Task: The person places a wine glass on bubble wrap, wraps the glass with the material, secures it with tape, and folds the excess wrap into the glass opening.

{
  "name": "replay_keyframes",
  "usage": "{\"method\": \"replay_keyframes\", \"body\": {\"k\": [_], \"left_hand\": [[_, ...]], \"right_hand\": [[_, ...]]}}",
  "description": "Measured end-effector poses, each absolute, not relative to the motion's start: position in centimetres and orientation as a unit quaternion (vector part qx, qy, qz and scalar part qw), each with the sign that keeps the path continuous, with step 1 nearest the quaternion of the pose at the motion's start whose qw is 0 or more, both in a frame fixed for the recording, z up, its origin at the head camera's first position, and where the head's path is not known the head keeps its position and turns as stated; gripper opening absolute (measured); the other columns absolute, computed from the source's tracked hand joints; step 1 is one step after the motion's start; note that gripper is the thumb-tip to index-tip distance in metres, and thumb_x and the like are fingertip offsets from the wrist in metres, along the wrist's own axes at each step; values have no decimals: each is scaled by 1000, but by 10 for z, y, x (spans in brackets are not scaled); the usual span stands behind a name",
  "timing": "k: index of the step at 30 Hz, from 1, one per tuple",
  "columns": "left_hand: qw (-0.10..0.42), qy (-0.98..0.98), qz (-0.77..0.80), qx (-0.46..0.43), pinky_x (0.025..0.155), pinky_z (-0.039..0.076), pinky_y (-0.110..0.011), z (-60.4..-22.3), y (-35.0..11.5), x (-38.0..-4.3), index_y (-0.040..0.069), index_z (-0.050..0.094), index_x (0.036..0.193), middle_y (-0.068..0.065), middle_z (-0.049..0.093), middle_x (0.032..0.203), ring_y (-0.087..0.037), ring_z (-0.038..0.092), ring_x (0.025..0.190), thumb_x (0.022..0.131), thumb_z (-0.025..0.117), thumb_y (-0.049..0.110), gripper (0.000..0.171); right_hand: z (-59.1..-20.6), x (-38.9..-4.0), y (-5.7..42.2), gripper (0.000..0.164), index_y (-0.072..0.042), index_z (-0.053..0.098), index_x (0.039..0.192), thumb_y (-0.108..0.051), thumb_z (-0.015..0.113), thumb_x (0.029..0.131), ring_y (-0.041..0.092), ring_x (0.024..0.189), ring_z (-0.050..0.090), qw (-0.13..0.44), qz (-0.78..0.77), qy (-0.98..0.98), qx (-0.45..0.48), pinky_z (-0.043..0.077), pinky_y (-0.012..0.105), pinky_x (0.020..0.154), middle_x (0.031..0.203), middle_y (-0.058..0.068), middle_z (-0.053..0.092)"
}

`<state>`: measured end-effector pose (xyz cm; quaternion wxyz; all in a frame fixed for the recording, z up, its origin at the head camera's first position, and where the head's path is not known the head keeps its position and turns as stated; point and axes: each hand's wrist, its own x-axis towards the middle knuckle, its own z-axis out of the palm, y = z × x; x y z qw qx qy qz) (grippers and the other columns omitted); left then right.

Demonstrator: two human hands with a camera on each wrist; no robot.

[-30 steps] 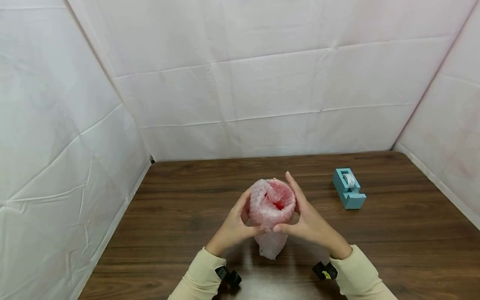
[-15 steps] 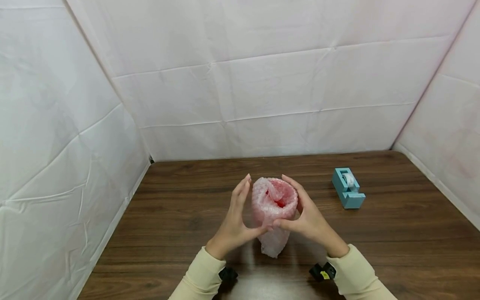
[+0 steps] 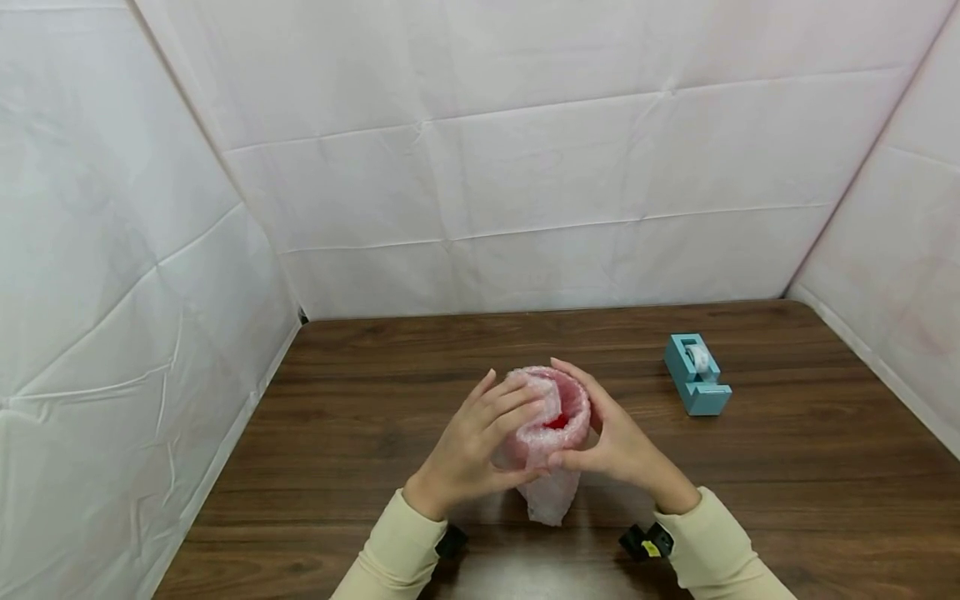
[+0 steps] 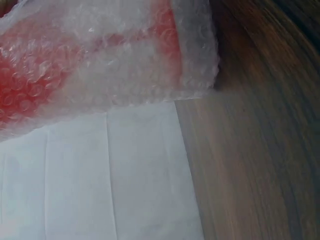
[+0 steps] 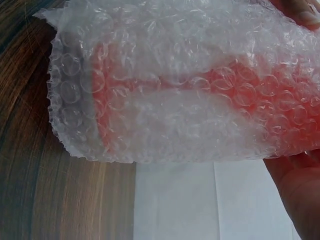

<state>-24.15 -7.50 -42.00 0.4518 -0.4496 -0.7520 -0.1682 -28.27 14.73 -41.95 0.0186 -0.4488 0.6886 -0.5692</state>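
Observation:
A red stemmed goblet [image 5: 295, 115] is wrapped in clear bubble wrap [image 3: 547, 500]. Through the wrap, the right wrist view shows its bowl, thin stem and flat foot. It stands upright over the wooden table, and some red shows inside the wrap's opening at the top. My right hand [image 3: 618, 437] grips the right side of the bundle, thumb in front and fingers behind. My left hand [image 3: 476, 437] lays nearly straight fingers over the left of the wrap's top edge, on a loose flap, while its thumb touches the front. In the left wrist view, the bubble wrap [image 4: 110, 80] hides most of the hand.
A light blue tape dispenser [image 3: 697, 396] with a roll of clear tape stands at the right back of the dark wooden table [image 3: 375, 400]. White cloth walls [image 3: 480, 183] close off the back and both sides. Black cameras [image 3: 648, 542] sit at the wrists.
My left hand comes off the bundle's left side, then its fingers move right, over the top edge and onto the flap. The right hand keeps its hold. The dispenser stays put.

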Motion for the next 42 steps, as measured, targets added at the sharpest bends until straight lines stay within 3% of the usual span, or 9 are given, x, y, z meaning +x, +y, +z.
{"method": "replay_keyframes", "body": {"k": [9, 13, 18, 25, 31, 34, 37, 40, 42], "left_hand": [[461, -751, -136, -453, 109, 36, -49, -418, -73, -239, 12, 60, 99, 0, 67, 96, -17, 61, 101, 65, 87, 37, 51], [464, -752, -127, -451, 103, 43, -46, -416, -72, -239, 13, 61, 85, 2, 63, 79, -13, 59, 85, 66, 85, 39, 40], [463, -756, -119, -448, 96, 47, -39, -414, -71, -238, 15, 56, 73, 4, 58, 67, -12, 55, 76, 69, 81, 40, 35], [471, -748, -125, -451, 96, 46, -38, -415, -71, -240, 12, 57, 79, -1, 60, 80, -16, 55, 86, 68, 82, 39, 39], [473, -739, -186, -441, 102, 41, -47, -419, -68, -241, 5, 53, 107, -13, 51, 111, -27, 45, 110, 64, 86, 33, 61], [428, -763, -252, -414, 104, 39, -45, -423, -66, -239, 2, 42, 129, -18, 41, 127, -31, 39, 120, 62, 89, 29, 86], [335, -788, -352, -378, 108, 38, -42, -427, -62, -236, 3, 21, 146, -18, 29, 143, -30, 35, 130, 64, 89, 21, 108], [221, -791, -464, -332, 110, 36, -40, -431, -60, -232, 13, 3, 154, -10, 25, 152, -25, 34, 137, 68, 86, 13, 119], [158, -781, -522, -305, 111, 35, -40, -433, -59, -231, 21, 0, 154, -5, 27, 153, -23, 33, 138, 71, 84, 9, 119]], "right_hand": [[-419, -281, 148, 92, -10, 24, 150, -14, 80, 78, 5, 119, 48, 25, -566, 683, -462, 52, 25, 89, 140, 21, 39], [-419, -280, 148, 91, -8, 25, 150, -14, 80, 78, 7, 118, 49, 32, -569, 679, -463, 53, 27, 88, 139, 20, 40], [-418, -279, 147, 90, -9, 26, 149, -15, 80, 78, 9, 118, 49, 36, -567, 676, -469, 54, 34, 89, 141, 18, 40], [-418, -278, 148, 90, -9, 26, 150, -16, 80, 78, 9, 118, 49, 25, -567, 677, -469, 53, 31, 89, 140, 18, 41], [-415, -280, 149, 92, -9, 25, 150, -17, 80, 77, 9, 117, 50, 20, -571, 675, -467, 53, 27, 88, 138, 14, 43], [-415, -281, 151, 92, -8, 24, 150, -16, 80, 78, 9, 117, 51, 14, -576, 674, -463, 53, 28, 88, 137, 11, 44], [-414, -282, 153, 91, -7, 24, 150, -18, 79, 79, 9, 117, 51, 4, -581, 676, -454, 53, 28, 89, 137, 7, 45], [-412, -282, 154, 91, -8, 24, 151, -17, 79, 79, 8, 118, 50, -2, -582, 677, -451, 52, 28, 90, 138, 4, 45], [-411, -282, 155, 92, -9, 24, 151, -16, 79, 78, 8, 119, 49, -1, -584, 676, -449, 52, 28, 91, 139, 1, 44]]}}
